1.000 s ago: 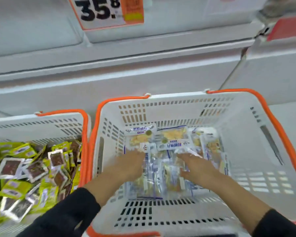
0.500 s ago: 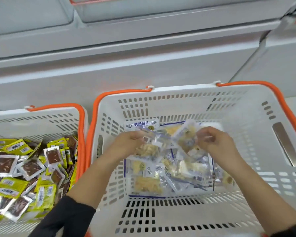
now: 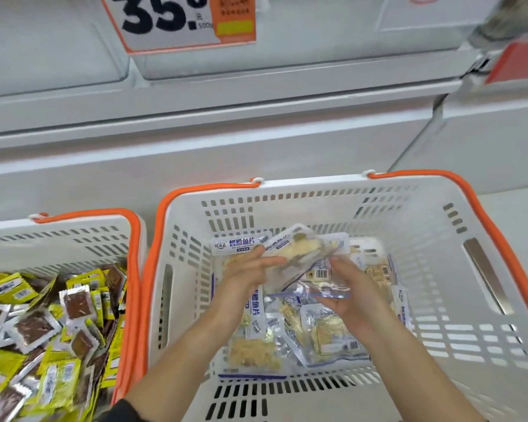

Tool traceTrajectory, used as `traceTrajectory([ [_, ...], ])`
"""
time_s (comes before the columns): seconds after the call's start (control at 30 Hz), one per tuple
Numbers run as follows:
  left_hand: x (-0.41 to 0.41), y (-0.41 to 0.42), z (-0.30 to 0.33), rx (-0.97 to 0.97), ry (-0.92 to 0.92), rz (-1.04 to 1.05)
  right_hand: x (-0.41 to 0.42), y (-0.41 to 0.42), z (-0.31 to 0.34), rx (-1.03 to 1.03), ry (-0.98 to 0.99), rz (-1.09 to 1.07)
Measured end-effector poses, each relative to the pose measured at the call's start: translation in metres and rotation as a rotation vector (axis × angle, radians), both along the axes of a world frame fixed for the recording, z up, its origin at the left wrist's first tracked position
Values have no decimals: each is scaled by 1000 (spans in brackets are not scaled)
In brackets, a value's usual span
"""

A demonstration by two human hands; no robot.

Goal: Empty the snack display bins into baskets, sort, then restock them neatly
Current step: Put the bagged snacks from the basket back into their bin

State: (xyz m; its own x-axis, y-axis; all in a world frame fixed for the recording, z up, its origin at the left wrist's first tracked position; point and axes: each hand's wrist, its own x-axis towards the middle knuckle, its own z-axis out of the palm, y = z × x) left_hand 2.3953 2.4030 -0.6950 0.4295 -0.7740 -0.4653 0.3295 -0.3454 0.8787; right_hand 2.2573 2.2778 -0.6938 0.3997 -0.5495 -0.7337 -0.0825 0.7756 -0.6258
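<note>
- Since the frame half a second back: both hands have come closer together over the right basket (image 3: 457, 303) and lifted a small stack of clear snack packets (image 3: 302, 263) off the pile; the price sign (image 3: 177, 22) is back in view at the top, so the head has tipped up.
- Left hand (image 3: 250, 275): fingers reach forward along the left edge of the lifted packets, thumb side on top, holding the stack from the left.
- Right hand (image 3: 348, 290): palm turned in, fingers curled under the right and lower edge of the same stack, gripping it.
- Lifted packets: clear wrap with blue print, pale yellow pieces inside, tilted, above the middle of the basket, clear of the loose pile (image 3: 287, 339) lying on the basket floor.
- Right basket: white, orange handles, on the floor just in front of the white display cabinet (image 3: 256, 138).
- Left basket (image 3: 58, 236): same type, just beside the right one, rims near touching; heaped with yellow-green and brown packets (image 3: 43, 324).
- Black sleeve (image 3: 125, 411) on left forearm, bottom edge.
</note>
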Motion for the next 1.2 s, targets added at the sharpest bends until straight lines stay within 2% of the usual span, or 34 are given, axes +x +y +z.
traceTrajectory([
  [0.03, -1, -1, 0, -11, -18, 56, 0, 1, -2, 1, 6, -13],
  [0.1, -1, -4, 1, 14, -198, 221, -1, 3, -2, -32, 44, -17],
  [0.17, 2, -4, 1, 44, -342, 360, -2, 2, -2, -152, 119, -19],
  [0.23, 7, -3, -3, 53, -308, 433, -3, 5, -2, -378, 175, -64],
  [0.3, 9, -2, -10, 111, -197, 425, -3, 13, -2, -701, 199, 14],
  [0.33, 11, -2, -13, 131, -81, 436, -2, 18, -3, -835, 216, 111],
  [0.43, 11, -2, -16, 96, 409, 509, 6, 36, -16, -1010, 271, 520],
  [0.47, 10, -1, -18, 97, 490, 494, 8, 42, -22, -1000, 282, 648],
  [0.57, 4, 5, -23, 112, 523, 447, 12, 50, -31, -945, 296, 889],
  [0.7, -5, 4, -22, 51, 582, 449, 11, 49, -33, -916, 324, 1021],
  [0.77, -10, 3, -23, 88, 523, 411, 11, 51, -32, -869, 290, 1063],
  [0.87, -14, 3, -27, 189, 244, 337, 11, 47, -23, -726, 196, 939],
  [0.97, -8, 3, -11, 157, 14, 315, 10, 31, -8, -712, 269, 645],
  [1.03, 0, 0, 2, 46, 11, 238, 6, 16, -3, -556, 264, 442],
  [1.1, 7, -6, 4, 42, 84, 162, -2, 2, -1, -322, 176, 359],
  [1.17, 13, -14, -4, 174, 86, 60, -9, -4, 0, -172, 153, 327],
  [1.2, 16, -20, -10, 256, 51, 35, -13, -5, -3, -183, 196, 331],
])
